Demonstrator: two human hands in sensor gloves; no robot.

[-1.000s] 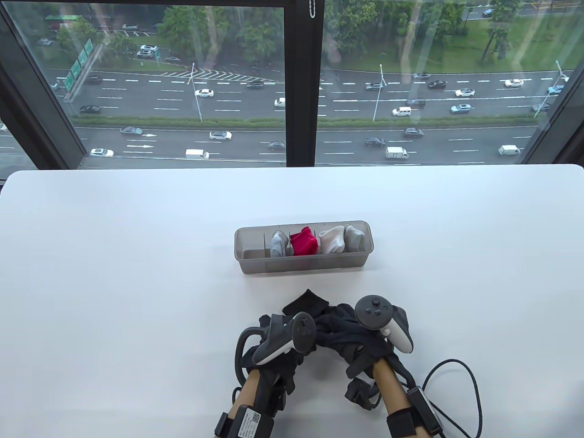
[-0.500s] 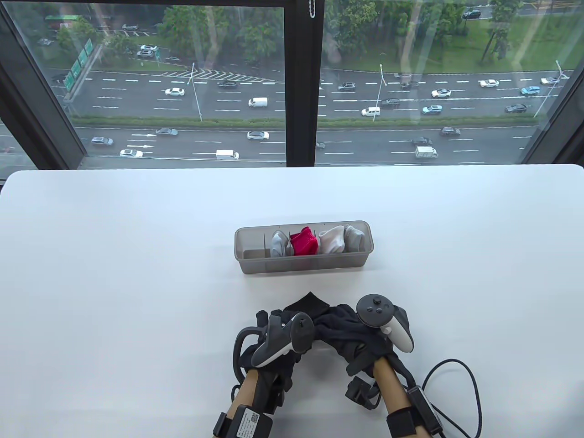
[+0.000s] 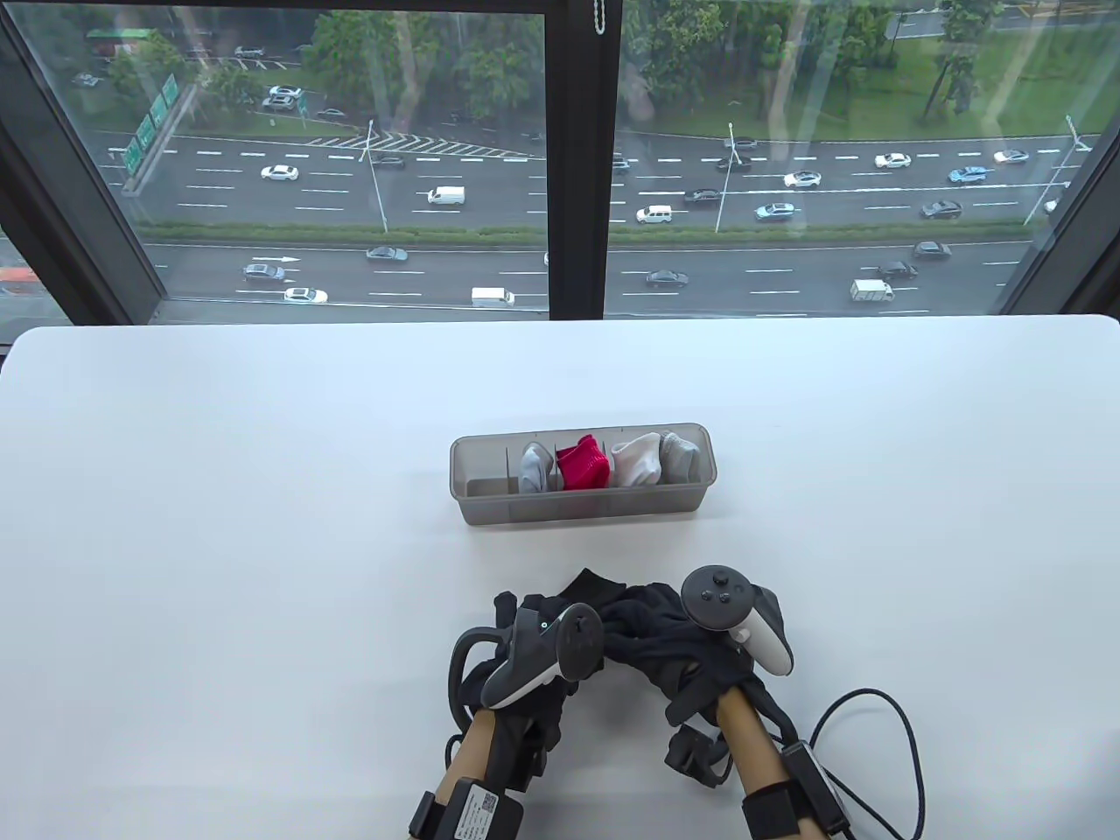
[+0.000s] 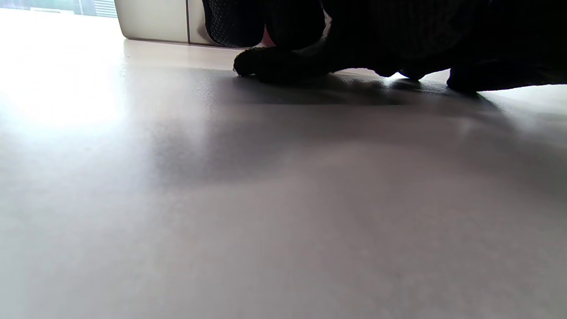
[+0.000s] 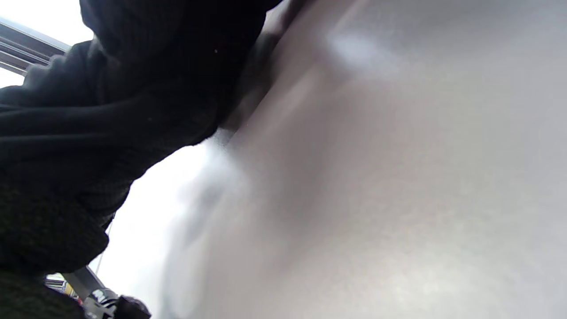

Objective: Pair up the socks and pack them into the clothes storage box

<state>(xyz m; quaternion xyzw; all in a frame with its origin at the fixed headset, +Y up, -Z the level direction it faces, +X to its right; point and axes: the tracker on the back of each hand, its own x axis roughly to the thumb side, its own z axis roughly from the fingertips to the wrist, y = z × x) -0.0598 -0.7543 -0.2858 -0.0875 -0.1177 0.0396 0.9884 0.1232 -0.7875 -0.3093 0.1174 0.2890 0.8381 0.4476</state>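
A bundle of black socks (image 3: 612, 604) lies bunched on the white table (image 3: 262, 525) near its front edge, between my two hands. My left hand (image 3: 518, 614) grips its left end, fingers curled down onto the tabletop. From the right, my right hand (image 3: 674, 647) holds the other end, the fabric wrapped around its fingers. In the left wrist view my dark fingertips (image 4: 266, 22) and a sock end (image 4: 283, 64) touch the table. Black fabric (image 5: 110, 110) fills the left of the right wrist view. Beyond the hands stands the grey divided storage box (image 3: 582, 509).
The box holds a grey pair (image 3: 532, 468), a red pair (image 3: 583, 464), a white pair (image 3: 636, 459) and another grey pair (image 3: 679, 455); its leftmost compartment (image 3: 481, 479) holds nothing. A black cable (image 3: 901, 744) loops at the lower right. A window lies behind the table.
The left hand has edged forward and its fingers now show beside the tracker. The black cuff sticking out toward the box has sunk slightly. The right hand has barely moved.
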